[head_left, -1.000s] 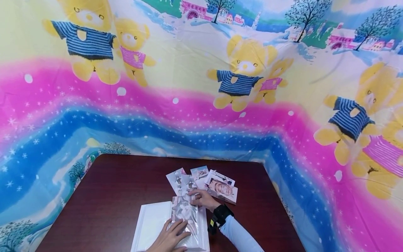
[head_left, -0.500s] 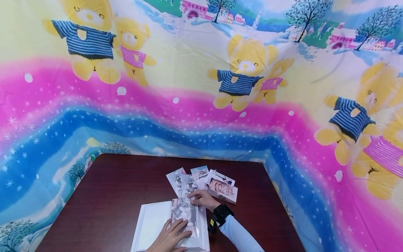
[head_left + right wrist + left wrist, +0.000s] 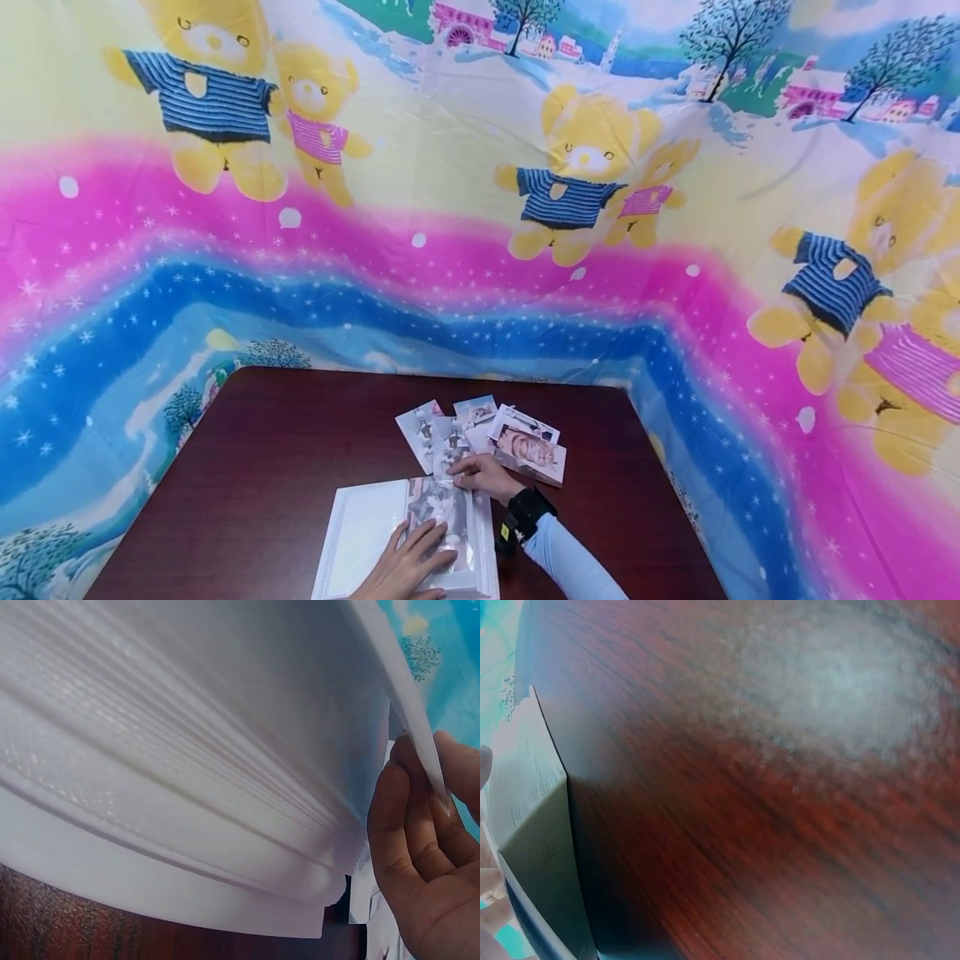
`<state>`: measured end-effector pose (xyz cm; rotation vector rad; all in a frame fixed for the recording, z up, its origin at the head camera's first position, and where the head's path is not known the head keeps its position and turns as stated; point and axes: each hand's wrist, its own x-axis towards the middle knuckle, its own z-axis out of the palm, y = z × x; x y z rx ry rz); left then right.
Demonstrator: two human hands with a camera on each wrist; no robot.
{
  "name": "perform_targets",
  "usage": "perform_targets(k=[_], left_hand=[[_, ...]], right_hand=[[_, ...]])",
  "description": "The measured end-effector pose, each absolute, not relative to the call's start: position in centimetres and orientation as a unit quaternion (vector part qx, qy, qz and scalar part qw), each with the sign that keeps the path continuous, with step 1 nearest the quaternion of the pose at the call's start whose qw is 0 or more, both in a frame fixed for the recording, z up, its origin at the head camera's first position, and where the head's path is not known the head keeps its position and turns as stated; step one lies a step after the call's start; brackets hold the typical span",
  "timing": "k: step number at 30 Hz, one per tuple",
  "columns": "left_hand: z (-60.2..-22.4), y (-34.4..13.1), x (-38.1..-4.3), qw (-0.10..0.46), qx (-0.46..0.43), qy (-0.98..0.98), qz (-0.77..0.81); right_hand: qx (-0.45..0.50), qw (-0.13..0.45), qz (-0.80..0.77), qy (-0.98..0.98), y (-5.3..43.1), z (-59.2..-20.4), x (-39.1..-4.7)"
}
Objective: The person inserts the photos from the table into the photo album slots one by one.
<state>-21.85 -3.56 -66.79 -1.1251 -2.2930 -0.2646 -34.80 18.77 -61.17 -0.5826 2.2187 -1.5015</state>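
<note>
A white photo album (image 3: 365,521) lies spread on the table, its left page blank white. On its right side a photo (image 3: 438,502) sits under glossy clear plastic. My left hand (image 3: 407,562) rests over the lower part of that photo with fingers spread. At the page's upper right corner is my right hand (image 3: 487,477). The right wrist view shows its thumb and fingers pinching the edge of a thin white album page (image 3: 409,701), with a thick stack of pages beside it. In the left wrist view, fingers (image 3: 489,881) show at the album's white edge (image 3: 536,817).
Loose photos (image 3: 420,429) fan out beyond the album, with a thicker pile (image 3: 531,454) at their right. They lie on a dark red-brown wooden table (image 3: 285,450). A bear-printed cloth (image 3: 450,183) hangs around the table's far and side edges.
The photo has slid slightly down the page, towards the person, and its top edge now lies lower. Both hands have stayed nearly in place.
</note>
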Motion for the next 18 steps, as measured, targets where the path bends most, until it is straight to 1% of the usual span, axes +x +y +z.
perform_targets(k=[6, 13, 18], left_hand=[[-66.97, -3.52, -21.91, 0.293, -0.421, -0.852, -0.103], [-66.86, -3.52, -21.84, 0.272, -0.419, -0.860, -0.101], [-66.90, -3.46, -21.81, 0.278, -0.418, -0.859, -0.099]], right_hand=[[-0.213, 0.203, -0.537, 0.790, 18.86, -61.31, -34.87], [-0.213, 0.200, -0.538, 0.791, 19.02, -61.76, -34.87], [-0.222, 0.209, -0.538, 0.786, 19.20, -61.94, -34.84]])
